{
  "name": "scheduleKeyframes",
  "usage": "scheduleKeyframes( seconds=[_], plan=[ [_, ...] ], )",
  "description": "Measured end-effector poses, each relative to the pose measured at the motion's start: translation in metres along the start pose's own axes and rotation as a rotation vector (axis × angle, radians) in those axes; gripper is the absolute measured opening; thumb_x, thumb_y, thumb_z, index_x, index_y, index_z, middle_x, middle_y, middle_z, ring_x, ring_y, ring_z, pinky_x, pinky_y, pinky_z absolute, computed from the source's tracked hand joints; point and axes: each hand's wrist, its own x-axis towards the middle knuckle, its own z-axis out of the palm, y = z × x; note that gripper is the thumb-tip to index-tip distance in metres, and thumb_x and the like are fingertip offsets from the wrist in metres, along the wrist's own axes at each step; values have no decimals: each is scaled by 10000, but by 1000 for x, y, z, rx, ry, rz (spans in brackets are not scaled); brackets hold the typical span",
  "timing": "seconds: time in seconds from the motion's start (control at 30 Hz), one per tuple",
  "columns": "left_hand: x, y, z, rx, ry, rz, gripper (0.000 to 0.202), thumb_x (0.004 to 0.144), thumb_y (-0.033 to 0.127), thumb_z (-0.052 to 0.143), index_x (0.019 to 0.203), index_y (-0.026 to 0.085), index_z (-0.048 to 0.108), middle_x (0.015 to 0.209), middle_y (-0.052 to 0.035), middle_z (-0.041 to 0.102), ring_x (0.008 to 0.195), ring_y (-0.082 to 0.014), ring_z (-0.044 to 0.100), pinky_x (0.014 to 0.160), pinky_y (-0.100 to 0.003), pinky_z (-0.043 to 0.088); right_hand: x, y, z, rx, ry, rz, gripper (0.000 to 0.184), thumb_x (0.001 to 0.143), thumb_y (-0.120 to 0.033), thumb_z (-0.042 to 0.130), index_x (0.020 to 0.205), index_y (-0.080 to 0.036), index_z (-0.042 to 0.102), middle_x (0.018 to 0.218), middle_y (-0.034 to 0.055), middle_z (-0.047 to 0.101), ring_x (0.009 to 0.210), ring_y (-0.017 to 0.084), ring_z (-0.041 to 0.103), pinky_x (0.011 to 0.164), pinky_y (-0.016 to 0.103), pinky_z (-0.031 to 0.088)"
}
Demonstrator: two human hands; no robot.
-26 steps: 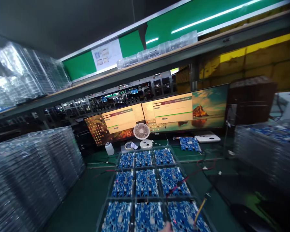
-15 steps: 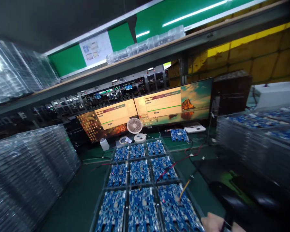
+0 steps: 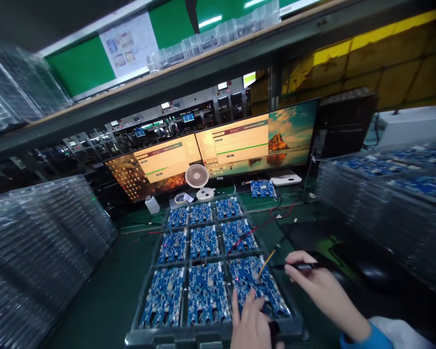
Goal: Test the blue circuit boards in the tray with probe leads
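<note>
Tray (image 3: 145, 291): nine compartments, one blue circuit board each. Left hand (image 3: 250, 322): fingers spread flat on the near-right board (image 3: 252, 283), gripping nothing. Right hand (image 3: 318, 286): pinched closed on a thin black probe (image 3: 298, 266), tip just right of that board, beside its yellow wire (image 3: 266, 263).

- Left: tall tray stack (image 3: 39, 252) walls off that side; open strip of green worktop (image 3: 112, 295) runs between it and the tray (image 3: 218, 334).
- Right: second stack (image 3: 385, 213) with boards on top blocks that side; dark mat (image 3: 312, 232) in front lies low, passable.
- Back: fan (image 3: 197, 178), bottle (image 3: 152, 204), tape roll (image 3: 182, 198) and monitors (image 3: 218, 150) close off behind the tray.
- Red wire (image 3: 254, 230) and yellow wire (image 3: 266, 264) cross the right tray cells, snag risk.
- Above: shelf (image 3: 203, 82) overhangs, but well clear of the tray.
- Left tray cells unobstructed from above.
</note>
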Motion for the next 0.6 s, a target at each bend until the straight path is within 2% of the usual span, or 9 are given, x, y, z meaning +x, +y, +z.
scheduleKeyframes(
  seconds=[0.07, 0.2, 0.3, 0.4, 0.6],
  plan=[
    [-4, -7, 13, 92, -19, 16, 223, 727, 166, 620, 947, 190, 589, 1270, -92, 616, 1301, -335, 458, 1132, -681, 283, -2, 5, 5, -24, -29, 46, 573, 857, -688, 679, 835, -128, 559, 846, 58, 497, 692, 205, 522, 599, 216, 488],
    [-9, -22, 27, 239, -47, 27, 216, 749, 228, 616, 959, 178, 603, 1296, -80, 609, 1286, -334, 477, 1084, -654, 389, -3, 12, 8, -37, -79, 106, 575, 894, -703, 601, 845, -135, 528, 761, 44, 485, 638, 199, 524, 562, 219, 478],
    [-11, -27, 33, 289, -62, 37, 275, 763, 300, 633, 1003, 167, 610, 1303, -100, 602, 1265, -326, 500, 1070, -597, 441, -2, 18, 13, -33, -111, 121, 553, 913, -685, 566, 863, -135, 524, 778, 48, 497, 689, 211, 542, 608, 231, 493],
    [-12, -28, 37, 296, -50, 7, 316, 757, 354, 652, 1011, 169, 614, 1290, -97, 610, 1257, -318, 507, 1087, -580, 431, -1, 21, 20, -30, -146, 117, 515, 914, -648, 552, 858, -136, 536, 792, 46, 504, 708, 212, 544, 612, 234, 488],
    [-13, -29, 39, 282, -39, 18, 271, 775, 339, 619, 989, 173, 615, 1286, -91, 613, 1257, -311, 507, 1074, -575, 443, -2, 19, 31, -65, -106, 24, 437, 932, -554, 575, 808, -135, 572, 792, 32, 504, 694, 191, 521, 616, 231, 416]
  ],
)
